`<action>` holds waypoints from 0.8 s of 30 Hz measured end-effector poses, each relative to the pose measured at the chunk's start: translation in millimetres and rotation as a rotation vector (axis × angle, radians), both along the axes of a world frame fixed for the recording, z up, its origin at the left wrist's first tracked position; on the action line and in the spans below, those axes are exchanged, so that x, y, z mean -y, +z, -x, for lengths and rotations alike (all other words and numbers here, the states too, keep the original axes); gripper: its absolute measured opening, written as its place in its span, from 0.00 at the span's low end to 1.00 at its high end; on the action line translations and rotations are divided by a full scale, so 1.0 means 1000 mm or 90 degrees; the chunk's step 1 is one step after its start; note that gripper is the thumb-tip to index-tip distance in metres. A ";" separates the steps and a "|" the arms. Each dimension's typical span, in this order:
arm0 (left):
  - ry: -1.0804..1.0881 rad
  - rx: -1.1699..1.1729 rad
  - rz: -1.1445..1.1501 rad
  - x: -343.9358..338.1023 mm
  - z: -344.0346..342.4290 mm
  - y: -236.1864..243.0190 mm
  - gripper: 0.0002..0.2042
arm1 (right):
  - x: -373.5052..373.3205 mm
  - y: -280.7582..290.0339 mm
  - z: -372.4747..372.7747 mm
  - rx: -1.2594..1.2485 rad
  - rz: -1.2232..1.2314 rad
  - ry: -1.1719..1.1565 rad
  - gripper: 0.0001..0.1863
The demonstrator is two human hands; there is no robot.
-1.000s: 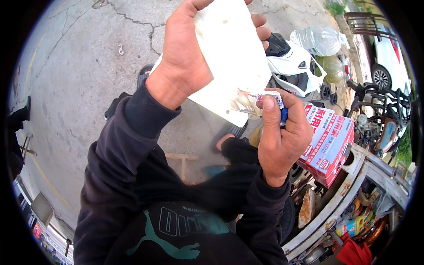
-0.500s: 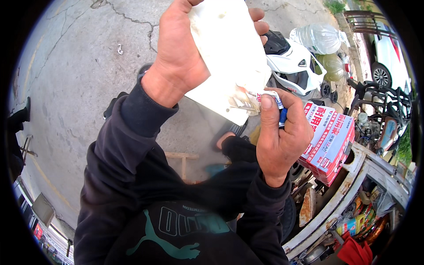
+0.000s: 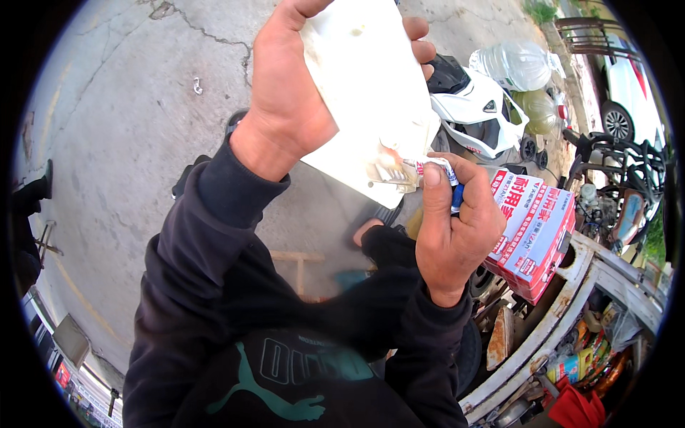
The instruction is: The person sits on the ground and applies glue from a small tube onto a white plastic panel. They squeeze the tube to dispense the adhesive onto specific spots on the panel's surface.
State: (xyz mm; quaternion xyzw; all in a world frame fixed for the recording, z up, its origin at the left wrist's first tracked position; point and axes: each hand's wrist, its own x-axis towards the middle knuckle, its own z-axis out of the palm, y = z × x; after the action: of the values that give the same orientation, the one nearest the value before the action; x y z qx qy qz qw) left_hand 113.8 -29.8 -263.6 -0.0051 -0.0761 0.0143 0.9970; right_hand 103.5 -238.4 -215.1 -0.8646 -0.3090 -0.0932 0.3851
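I'm gripping the white panel [image 3: 364, 93] in my left hand [image 3: 292, 100], my right hand [image 3: 457, 228] pinching a small tube [image 3: 437, 171] against its lower edge.

- The left hand [image 3: 292, 93] grips a white flat panel [image 3: 364, 93].
- The right hand [image 3: 457, 228] presses a small tube [image 3: 435, 171] against the panel's lower edge.
- A red-and-white carton [image 3: 531, 232] sits just beside.

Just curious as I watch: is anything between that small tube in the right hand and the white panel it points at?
Nothing visible. The small tube in the right hand already has its tip against the white panel, which the left hand holds.
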 end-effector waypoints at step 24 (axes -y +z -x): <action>0.016 -0.007 0.002 0.002 0.004 0.018 0.32 | 0.010 -0.003 0.002 -0.017 0.023 0.006 0.06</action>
State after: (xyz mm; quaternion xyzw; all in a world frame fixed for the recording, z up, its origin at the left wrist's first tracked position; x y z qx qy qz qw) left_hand 109.6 -31.9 -245.8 -0.0054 -0.0704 0.0272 0.9971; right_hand 101.2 -248.1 -217.8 -0.8711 -0.3094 -0.0741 0.3741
